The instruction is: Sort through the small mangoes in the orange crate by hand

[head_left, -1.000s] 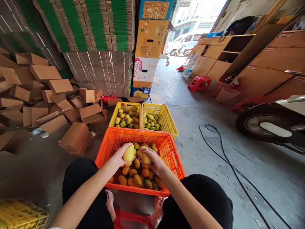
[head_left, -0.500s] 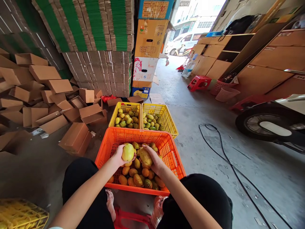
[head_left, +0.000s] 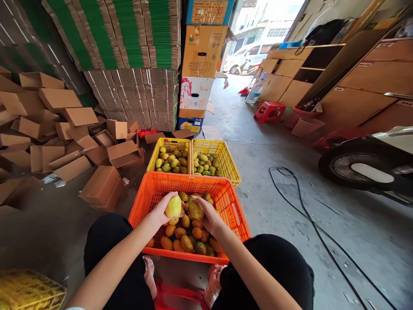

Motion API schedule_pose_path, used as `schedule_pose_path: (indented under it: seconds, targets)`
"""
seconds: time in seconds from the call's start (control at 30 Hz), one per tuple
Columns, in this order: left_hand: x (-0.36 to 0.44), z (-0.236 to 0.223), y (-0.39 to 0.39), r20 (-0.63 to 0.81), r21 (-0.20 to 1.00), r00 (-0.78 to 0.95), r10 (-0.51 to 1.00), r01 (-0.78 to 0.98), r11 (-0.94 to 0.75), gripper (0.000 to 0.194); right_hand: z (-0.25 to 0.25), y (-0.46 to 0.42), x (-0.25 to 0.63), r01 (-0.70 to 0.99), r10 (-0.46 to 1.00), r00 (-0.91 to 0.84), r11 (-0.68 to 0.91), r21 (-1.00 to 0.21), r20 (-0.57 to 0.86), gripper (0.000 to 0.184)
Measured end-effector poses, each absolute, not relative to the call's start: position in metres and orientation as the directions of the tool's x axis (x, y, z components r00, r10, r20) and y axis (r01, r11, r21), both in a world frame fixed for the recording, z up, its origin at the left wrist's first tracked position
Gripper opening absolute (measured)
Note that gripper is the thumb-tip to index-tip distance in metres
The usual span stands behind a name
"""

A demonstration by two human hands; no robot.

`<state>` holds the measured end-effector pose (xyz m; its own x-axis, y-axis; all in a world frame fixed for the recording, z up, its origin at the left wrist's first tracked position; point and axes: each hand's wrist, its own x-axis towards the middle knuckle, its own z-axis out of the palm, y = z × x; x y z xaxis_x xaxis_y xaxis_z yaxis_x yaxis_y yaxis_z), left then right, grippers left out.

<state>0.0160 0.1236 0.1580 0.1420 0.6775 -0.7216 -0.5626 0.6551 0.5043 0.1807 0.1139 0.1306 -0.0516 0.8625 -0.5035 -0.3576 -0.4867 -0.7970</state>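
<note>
My left hand [head_left: 164, 208] is closed round a smooth pale yellow oval fruit [head_left: 173, 207], held above the orange plastic crate [head_left: 138, 204]. Just to its right, my right hand [head_left: 209, 214] grips a duller yellow-green oval fruit [head_left: 196, 209] with darker marks. A narrow gap lies between the two held fruits. Beneath both hands, several orange, yellow and greenish fruits [head_left: 186, 243] lie loose in the crate; some are hidden by the hands. I cannot tell the exact kind of fruit.
Two yellow crates [head_left: 237, 174] with greener fruit stand behind the orange one. Empty cardboard boxes [head_left: 101, 185] litter the floor at left. A black cable [head_left: 305, 206] runs along the floor at right, near a motorbike wheel [head_left: 345, 167]. Another yellow crate [head_left: 48, 292] sits lower left.
The fruit in my right hand has turned in the fingers, showing a different side. My left hand has tilted its fruit a little. Both hands stay over the orange crate.
</note>
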Motion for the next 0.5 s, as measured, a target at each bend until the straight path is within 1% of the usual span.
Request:
schedule_pose_path:
  seconds: [0.1, 0.23, 0.3, 0.37, 0.43, 0.5]
  targets:
    - [0.0168, 0.1588, 0.1221, -0.757, 0.495, 0.077, 0.649, -0.58, 0.647, 0.013, 0.1299, 0.1174, 0.1837, -0.401, 0.834, -0.02, -0.512, -0.76, -0.551, 0.024]
    - [0.0133, 0.1579, 0.1216, -0.73, 0.502, -0.014, 0.684, -0.689, 0.522, 0.009, 0.128, 0.1203, 0.1865, -0.435, 0.81, 0.038, -0.513, -0.74, -0.585, 0.027]
    - [0.0112, 0.1581, 0.1222, -0.724, 0.482, -0.013, 0.689, -0.725, 0.493, 0.005, 0.1269, 0.1204, 0.1868, -0.436, 0.818, 0.023, -0.509, -0.742, -0.575, 0.028]
    - [0.0102, 0.1594, 0.123, -0.739, 0.453, 0.011, 0.673, -0.732, 0.509, 0.002, 0.1263, 0.1196, 0.1865, -0.447, 0.813, -0.006, -0.522, -0.726, -0.582, 0.027]
    - [0.0108, 0.1614, 0.1236, -0.754, 0.43, 0.042, 0.655, -0.723, 0.541, 0.006, 0.1262, 0.1185, 0.1863, -0.454, 0.808, -0.029, -0.535, -0.713, -0.588, 0.025]
    - [0.0124, 0.1632, 0.1236, -0.765, 0.424, 0.058, 0.642, -0.705, 0.569, 0.009, 0.1264, 0.1177, 0.1863, -0.423, 0.831, -0.042, -0.517, -0.744, -0.554, 0.024]
